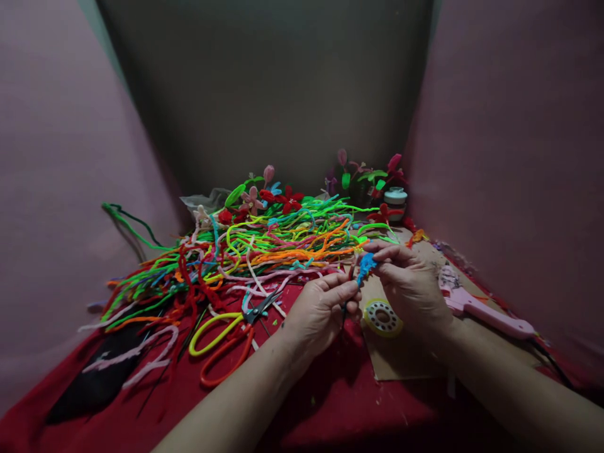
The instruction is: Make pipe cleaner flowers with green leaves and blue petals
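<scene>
Thumb and finger of my left hand (323,308) close on the lower end of a fuzzy blue piece (367,265); my right hand (406,277) pinches its top, likely to keep it steady. Scissors (252,315) and piled pipe cleaners (302,257) crowd my left; past the cardboard (406,360) edge, red cloth (330,402) gives room nearer me.

Red cloth (330,390) passable below hands (314,311) (409,280); scissors (248,319), pipe-cleaner heap (283,239) block left.
</scene>
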Motion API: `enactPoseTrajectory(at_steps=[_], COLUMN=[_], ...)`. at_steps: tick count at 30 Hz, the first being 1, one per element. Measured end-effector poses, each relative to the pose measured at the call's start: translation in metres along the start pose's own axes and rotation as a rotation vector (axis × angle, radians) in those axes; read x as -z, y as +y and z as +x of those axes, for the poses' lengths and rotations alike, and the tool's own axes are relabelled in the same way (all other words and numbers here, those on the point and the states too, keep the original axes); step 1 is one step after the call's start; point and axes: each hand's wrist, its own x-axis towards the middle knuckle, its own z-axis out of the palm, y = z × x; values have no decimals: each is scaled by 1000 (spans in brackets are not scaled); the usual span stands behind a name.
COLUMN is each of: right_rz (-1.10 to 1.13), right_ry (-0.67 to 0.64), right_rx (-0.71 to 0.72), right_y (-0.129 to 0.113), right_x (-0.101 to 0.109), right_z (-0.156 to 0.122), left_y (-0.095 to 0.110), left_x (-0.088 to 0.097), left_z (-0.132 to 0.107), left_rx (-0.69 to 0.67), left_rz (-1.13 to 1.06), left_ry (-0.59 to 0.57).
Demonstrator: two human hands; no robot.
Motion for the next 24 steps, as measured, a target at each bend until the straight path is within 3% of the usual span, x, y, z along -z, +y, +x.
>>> enactPoseTrajectory(at_steps=[3, 6, 9, 11, 13, 15, 18, 21, 24], right_rz=[-68, -393, -1095, -1568, -1799, -1908, -1922, -1857, -1675], right_ry=[-63, -67, 51, -24, -129, -202, -226, -171, -14], right_rx=[-12, 19, 126, 140, 79, 19, 36, 160, 233], right_y=[-6, -22, -38, -42, -39, -32, -24, -25, -38], right_x=[10, 43, 97, 131, 157, 172, 177, 172, 160], right_z=[-2, -6, -14, -20, -26, -30, -35, -39, -45], left_y=[1, 4, 6, 8, 9, 9, 9, 11, 11], left_x=[-1, -1, -1, -1, -2, -2, -2, 0, 1], left_z=[-1, -1, 0, 2, 3, 3, 5, 6, 7], left_rx=[-18, -84, -131, -126, -108, -90, -79, -96, -109], left_rz=[44, 86, 92, 73, 54, 37, 23, 29, 15], left_ry=[14, 39, 83, 106, 120, 132, 145, 157, 161])
